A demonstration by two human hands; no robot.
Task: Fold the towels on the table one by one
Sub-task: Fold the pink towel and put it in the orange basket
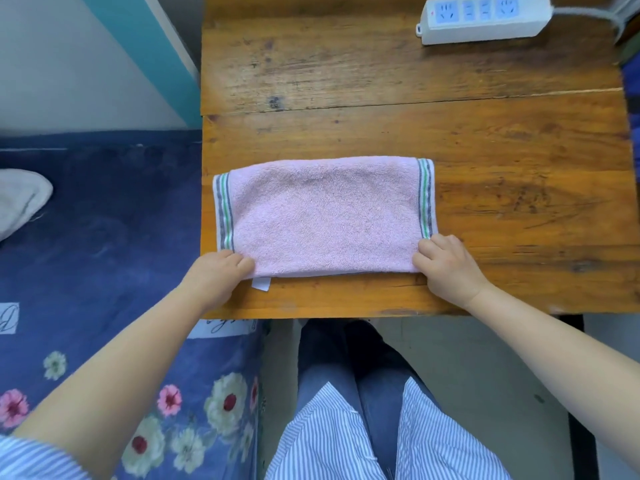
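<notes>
A pink towel (323, 216) with green and grey stripes at both short ends lies folded in half on the wooden table (502, 202), its doubled edge toward me. A white label sticks out under its near left corner. My left hand (218, 275) pinches the near left corner. At the near right corner, my right hand (445, 268) pinches the towel too.
A white power strip (485, 19) with a cable lies at the table's far right. A bed with a dark blue flowered cover (104, 237) runs along the table's left side, with a pale cloth (20, 199) on it. My legs are under the near edge.
</notes>
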